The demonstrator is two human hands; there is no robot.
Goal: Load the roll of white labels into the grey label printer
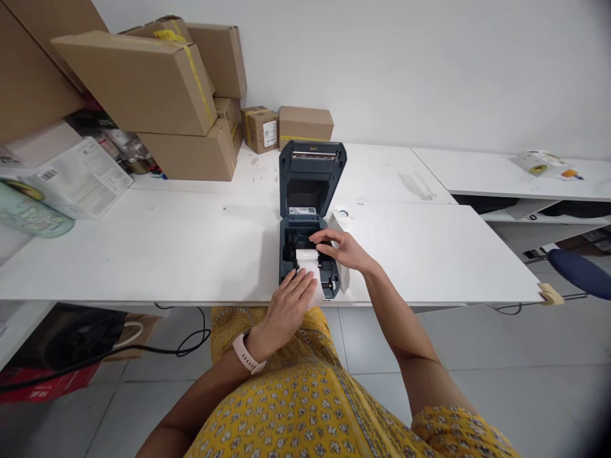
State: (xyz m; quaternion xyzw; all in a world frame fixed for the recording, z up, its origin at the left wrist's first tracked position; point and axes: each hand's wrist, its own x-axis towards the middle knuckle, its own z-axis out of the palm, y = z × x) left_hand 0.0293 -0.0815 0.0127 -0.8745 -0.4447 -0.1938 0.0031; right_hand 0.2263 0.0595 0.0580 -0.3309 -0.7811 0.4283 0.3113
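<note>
We're resting our left hand (289, 295) flat, grasping nothing, on paper (308, 263). Our right hand (345, 249) is arching over the printer (309, 191), half-curled, hold unclear.

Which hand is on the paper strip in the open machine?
The left hand, with the pale pink wristband; the bare-wristed right hand is farther back, by the paper roll.

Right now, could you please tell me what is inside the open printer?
A white roll, its strip partly under the left hand; parts beneath that hand and the right hand are hidden.
</note>
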